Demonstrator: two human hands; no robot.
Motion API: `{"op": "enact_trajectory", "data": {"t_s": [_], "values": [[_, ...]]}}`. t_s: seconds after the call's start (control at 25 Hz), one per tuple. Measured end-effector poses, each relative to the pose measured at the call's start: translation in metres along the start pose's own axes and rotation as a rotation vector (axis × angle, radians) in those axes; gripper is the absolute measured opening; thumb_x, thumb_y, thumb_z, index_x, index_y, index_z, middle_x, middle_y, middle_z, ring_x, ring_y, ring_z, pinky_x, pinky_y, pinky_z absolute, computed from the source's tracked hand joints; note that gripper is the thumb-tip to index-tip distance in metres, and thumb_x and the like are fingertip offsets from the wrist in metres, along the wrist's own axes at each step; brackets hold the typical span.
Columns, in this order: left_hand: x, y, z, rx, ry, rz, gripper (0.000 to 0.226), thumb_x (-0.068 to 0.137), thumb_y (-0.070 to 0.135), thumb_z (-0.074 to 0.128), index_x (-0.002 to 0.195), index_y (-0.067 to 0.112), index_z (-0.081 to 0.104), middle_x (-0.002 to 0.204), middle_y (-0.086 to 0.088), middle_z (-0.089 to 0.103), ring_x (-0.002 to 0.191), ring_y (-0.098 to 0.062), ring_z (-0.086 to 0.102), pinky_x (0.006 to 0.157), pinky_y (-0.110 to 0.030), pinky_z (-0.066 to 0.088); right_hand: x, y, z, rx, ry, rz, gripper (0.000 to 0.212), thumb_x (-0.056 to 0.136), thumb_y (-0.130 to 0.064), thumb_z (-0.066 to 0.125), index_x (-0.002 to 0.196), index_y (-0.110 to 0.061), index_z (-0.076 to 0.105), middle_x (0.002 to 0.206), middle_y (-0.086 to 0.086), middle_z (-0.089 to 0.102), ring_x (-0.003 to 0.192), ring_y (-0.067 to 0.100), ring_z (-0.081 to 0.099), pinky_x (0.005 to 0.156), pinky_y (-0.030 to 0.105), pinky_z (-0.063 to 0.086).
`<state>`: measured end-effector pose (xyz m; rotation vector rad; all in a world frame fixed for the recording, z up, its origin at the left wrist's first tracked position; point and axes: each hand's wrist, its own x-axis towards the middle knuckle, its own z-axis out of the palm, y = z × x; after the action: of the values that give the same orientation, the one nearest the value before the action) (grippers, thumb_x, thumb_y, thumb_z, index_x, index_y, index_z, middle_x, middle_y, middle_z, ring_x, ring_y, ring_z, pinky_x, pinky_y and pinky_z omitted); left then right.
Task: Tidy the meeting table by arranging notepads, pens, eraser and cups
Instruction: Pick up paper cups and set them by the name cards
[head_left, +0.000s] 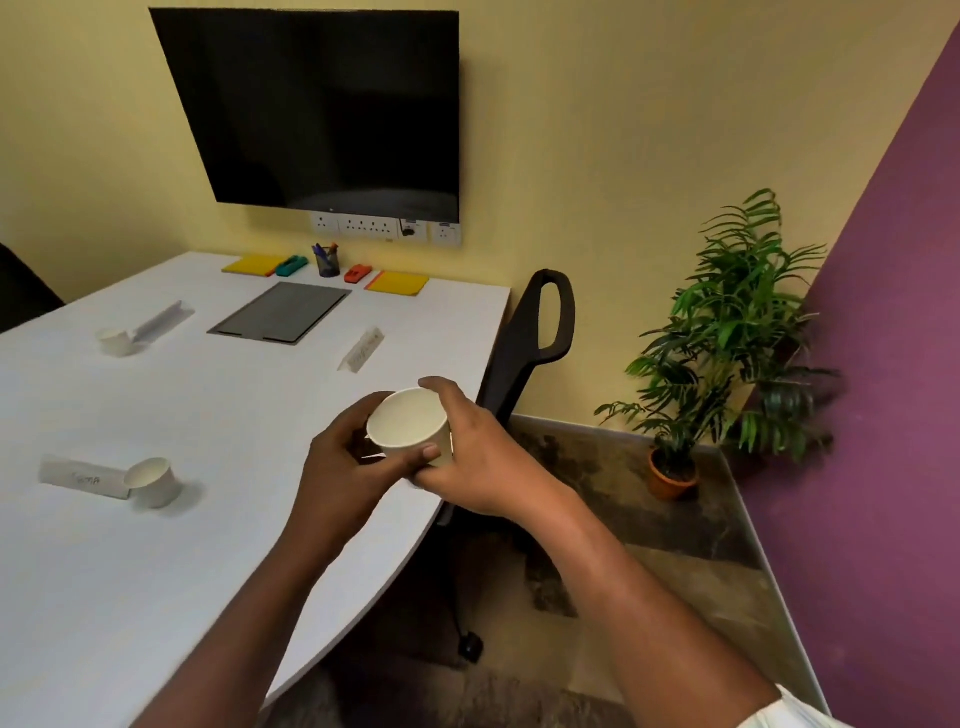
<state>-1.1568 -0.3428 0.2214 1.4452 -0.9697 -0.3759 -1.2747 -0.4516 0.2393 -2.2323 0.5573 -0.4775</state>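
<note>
At centre frame, just over the right edge of the white table (208, 561), we note a paper cup (408, 418) held in both hands, its open mouth tipped toward the camera. We see the left hand (345, 460) curled round the cup's left side, thumb laid across the lower front, while the right hand (480, 462) wraps the right side with a finger hooked over the far rim. Lower left of the frame: a second cup (156, 482) stands upright on the table, touching a folded name card (83, 477). Upper left: a third cup (117, 341) just beside another card (163, 320). Along the table's far edge, below the dark wall screen (322, 109), we log in a row a yellow notepad (252, 265), a teal object (291, 265), a pen pot (328, 262), an orange object (357, 273) and a second yellow notepad (397, 283); the two coloured objects are too small to identify. Right of frame: a black chair (530, 332) and a potted plant (727, 322).
</note>
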Motion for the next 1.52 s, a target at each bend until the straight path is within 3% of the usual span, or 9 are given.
{"op": "enact_trajectory", "data": {"t_s": [0.16, 0.4, 0.6, 0.8, 1.2, 1.36, 1.52], "values": [[0.045, -0.001, 0.042, 0.004, -0.019, 0.042, 0.064, 0.053, 0.035, 0.087, 0.113, 0.034, 0.064, 0.106, 0.014, 0.069, 0.100, -0.009, 0.065, 0.073, -0.015, 0.055, 0.025, 0.036, -0.042, -0.037, 0.024, -0.013, 0.088, 0.077, -0.035, 0.074, 0.141, -0.043, 0.013, 0.145, -0.003, 0.036, 0.127, 0.015, 0.038, 0.091, 0.024, 0.038], [0.153, -0.014, 0.120, -0.062, -0.019, 0.093, 0.062, 0.049, 0.046, 0.082, 0.108, 0.047, 0.062, 0.107, 0.022, 0.067, 0.101, 0.000, 0.063, 0.073, -0.011, 0.053, 0.106, 0.099, -0.132, -0.139, 0.008, -0.031, 0.090, 0.078, -0.037, 0.074, 0.142, -0.044, 0.012, 0.146, -0.005, 0.035, 0.128, 0.014, 0.035, 0.092, 0.025, 0.035], [0.251, -0.028, 0.164, -0.095, 0.016, 0.073, 0.062, 0.055, 0.029, 0.084, 0.113, 0.035, 0.063, 0.108, 0.017, 0.067, 0.103, -0.003, 0.062, 0.076, -0.014, 0.053, 0.193, 0.142, -0.181, -0.119, 0.040, -0.046, 0.088, 0.078, -0.033, 0.073, 0.143, -0.042, 0.015, 0.144, -0.004, 0.036, 0.127, 0.015, 0.038, 0.098, 0.032, 0.043], [0.313, -0.037, 0.200, -0.053, 0.086, 0.070, 0.070, 0.054, 0.025, 0.088, 0.119, 0.028, 0.062, 0.112, 0.011, 0.067, 0.105, -0.007, 0.063, 0.080, -0.016, 0.054, 0.254, 0.186, -0.217, -0.074, 0.015, -0.123, 0.088, 0.077, -0.031, 0.075, 0.143, -0.039, 0.018, 0.142, -0.003, 0.039, 0.125, 0.014, 0.039, 0.096, 0.030, 0.042], [0.408, -0.027, 0.310, 0.127, 0.445, 0.061, 0.072, 0.054, 0.034, 0.082, 0.122, 0.027, 0.061, 0.114, 0.012, 0.067, 0.102, -0.003, 0.063, 0.075, -0.013, 0.053, 0.369, 0.269, -0.316, -0.041, -0.205, -0.424, 0.090, 0.076, -0.031, 0.077, 0.144, -0.034, 0.020, 0.140, 0.002, 0.044, 0.121, 0.020, 0.045, 0.094, 0.032, 0.047], [0.433, -0.028, 0.338, 0.211, 0.549, 0.028, 0.066, 0.055, 0.035, 0.082, 0.117, 0.033, 0.060, 0.109, 0.018, 0.067, 0.099, 0.001, 0.063, 0.073, -0.011, 0.052, 0.405, 0.288, -0.338, 0.002, -0.279, -0.528, 0.087, 0.075, -0.029, 0.078, 0.143, -0.032, 0.024, 0.133, 0.003, 0.049, 0.099, 0.015, 0.048, 0.080, 0.025, 0.042], [0.463, -0.038, 0.339, 0.303, 0.628, -0.027, 0.078, 0.053, 0.046, 0.079, 0.125, 0.025, 0.056, 0.118, 0.010, 0.064, 0.106, -0.008, 0.062, 0.084, -0.022, 0.053, 0.446, 0.300, -0.337, 0.054, -0.290, -0.613, 0.085, 0.074, -0.026, 0.079, 0.142, -0.028, 0.028, 0.134, 0.003, 0.048, 0.116, 0.018, 0.047, 0.085, 0.025, 0.043]]}}
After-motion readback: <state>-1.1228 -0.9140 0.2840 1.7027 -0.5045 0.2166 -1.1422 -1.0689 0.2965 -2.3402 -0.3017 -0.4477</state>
